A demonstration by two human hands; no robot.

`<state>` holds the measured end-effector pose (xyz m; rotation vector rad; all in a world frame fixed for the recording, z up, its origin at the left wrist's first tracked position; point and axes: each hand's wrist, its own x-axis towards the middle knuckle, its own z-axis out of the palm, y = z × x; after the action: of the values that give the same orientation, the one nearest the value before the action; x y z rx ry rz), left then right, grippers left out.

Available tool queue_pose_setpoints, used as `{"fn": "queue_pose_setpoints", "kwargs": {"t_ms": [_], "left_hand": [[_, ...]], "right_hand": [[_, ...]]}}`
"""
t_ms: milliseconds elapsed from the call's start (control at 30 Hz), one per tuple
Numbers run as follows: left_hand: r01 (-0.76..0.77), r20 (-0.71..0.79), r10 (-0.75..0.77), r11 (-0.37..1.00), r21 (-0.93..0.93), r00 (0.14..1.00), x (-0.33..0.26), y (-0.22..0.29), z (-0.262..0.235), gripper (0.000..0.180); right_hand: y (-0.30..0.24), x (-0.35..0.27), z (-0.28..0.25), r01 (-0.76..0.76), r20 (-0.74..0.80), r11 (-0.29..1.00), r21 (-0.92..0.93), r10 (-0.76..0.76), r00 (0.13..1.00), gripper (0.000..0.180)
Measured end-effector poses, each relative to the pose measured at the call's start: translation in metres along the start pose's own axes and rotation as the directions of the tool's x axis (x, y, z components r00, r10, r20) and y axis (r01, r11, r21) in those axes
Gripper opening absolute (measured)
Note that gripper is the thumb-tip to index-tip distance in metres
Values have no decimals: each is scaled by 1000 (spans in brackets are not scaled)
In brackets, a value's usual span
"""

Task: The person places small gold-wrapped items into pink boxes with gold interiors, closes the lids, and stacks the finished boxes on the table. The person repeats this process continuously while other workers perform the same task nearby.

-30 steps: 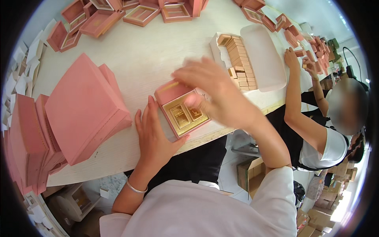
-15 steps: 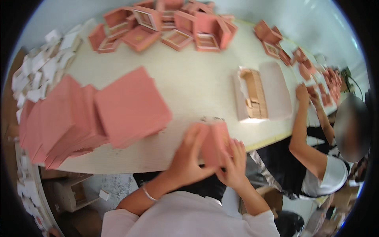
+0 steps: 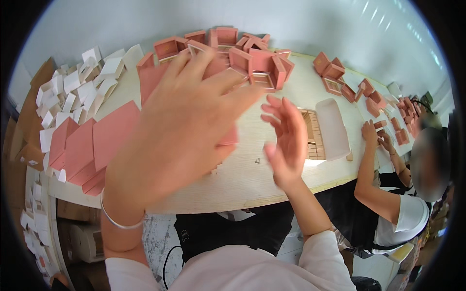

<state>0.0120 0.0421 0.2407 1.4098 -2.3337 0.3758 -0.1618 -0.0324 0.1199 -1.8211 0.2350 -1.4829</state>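
Note:
My left hand, large and blurred, is raised over the table with its fingers spread. Behind it shows a flat pink cardboard piece, mostly hidden by the hand; whether the two touch, I cannot tell. My right hand is up beside it, fingers apart and slightly curled, with nothing in it. Close to the right hand stands a white carton, lid folded back, holding rows of tan pieces. Stacked pink boards lie to the left of my left hand.
Open pink boxes crowd the table's far edge. White cardboard pieces are heaped at the far left. On the right a co-worker's hands handle small pink pieces near more pink boxes.
The small pink box between my hands is no longer seen there. Both hands have lifted and parted, the left rising toward the camera. The view has shifted, showing more of the wall.

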Motion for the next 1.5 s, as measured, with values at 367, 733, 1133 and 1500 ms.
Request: {"fn": "queue_pose_setpoints", "kwargs": {"t_ms": [367, 733, 1133, 1500], "left_hand": [[-170, -87, 156, 966, -194, 984, -28, 52, 21, 54], [-11, 47, 63, 704, -710, 997, -116, 71, 141, 29], [343, 162, -303, 828, -443, 939, -81, 75, 186, 77], [409, 334, -282, 811, -417, 899, -69, 57, 217, 69]], "right_hand": [[215, 31, -46, -212, -45, 334, -918, 443, 895, 68], [165, -19, -56, -106, 101, 347, -932, 529, 842, 35], [1, -89, -119, 186, 323, 560, -808, 155, 934, 18], [58, -10, -159, -403, -7, 199, -893, 890, 455, 21]]}}
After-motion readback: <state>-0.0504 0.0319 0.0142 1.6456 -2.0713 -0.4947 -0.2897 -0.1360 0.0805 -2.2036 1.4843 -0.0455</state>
